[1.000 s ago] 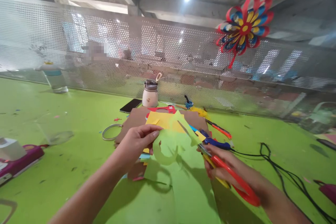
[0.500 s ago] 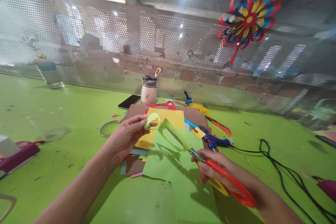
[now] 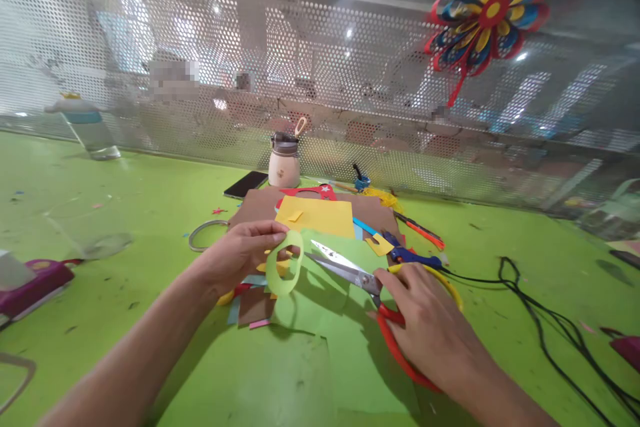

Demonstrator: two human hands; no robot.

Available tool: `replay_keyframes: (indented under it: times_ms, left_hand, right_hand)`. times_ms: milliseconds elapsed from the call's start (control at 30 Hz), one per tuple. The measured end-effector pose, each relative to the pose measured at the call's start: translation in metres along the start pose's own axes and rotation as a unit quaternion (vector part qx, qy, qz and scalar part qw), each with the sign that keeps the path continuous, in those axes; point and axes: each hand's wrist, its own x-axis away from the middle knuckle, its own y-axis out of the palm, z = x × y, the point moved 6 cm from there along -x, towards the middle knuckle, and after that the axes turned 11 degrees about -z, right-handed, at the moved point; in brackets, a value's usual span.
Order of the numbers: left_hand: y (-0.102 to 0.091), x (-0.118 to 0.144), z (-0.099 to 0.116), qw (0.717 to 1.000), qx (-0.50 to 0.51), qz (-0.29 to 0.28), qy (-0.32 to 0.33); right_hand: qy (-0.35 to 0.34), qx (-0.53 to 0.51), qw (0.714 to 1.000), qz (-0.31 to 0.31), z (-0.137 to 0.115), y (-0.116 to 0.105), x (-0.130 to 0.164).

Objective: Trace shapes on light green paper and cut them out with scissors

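My left hand pinches a pale green paper ring by its upper edge, and the ring's opening faces me. Scissors with one red and one yellow handle are gripped in my right hand. Their blades are slightly apart and point left, with the tips close to the ring's right side. Whether the tips touch the paper I cannot tell. Beneath both hands lies a light green sheet. A yellow sheet sits behind it on brown cardboard.
Behind the papers stand a pinkish bottle and a black phone. A blue glue gun trails a black cord across the right side. A clear cup is at left; a paper flower hangs at upper right.
The green scrap stretched between ring and scissors has left that spot. The ring has turned to show its opening. My right hand has rolled over, and the scissor blades now show apart.
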Motion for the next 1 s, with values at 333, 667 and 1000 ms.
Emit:
replay_keyframes:
  times_ms: [333, 667, 1000]
  left_hand:
    - [0.001, -0.011, -0.013, 1.0, 0.001, 0.001, 0.01]
    - [0.003, -0.009, -0.011, 0.987, -0.159, 0.027, -0.007]
    - [-0.006, -0.003, 0.011, 0.98, -0.175, 0.074, 0.053]
  right_hand:
    - [-0.013, 0.046, 0.999, -0.008, -0.004, 0.0, 0.0]
    - [0.1, -0.03, 0.994, 0.011, 0.047, -0.019, -0.01]
    - [0.127, -0.378, 0.917, -0.012, 0.061, -0.017, -0.006]
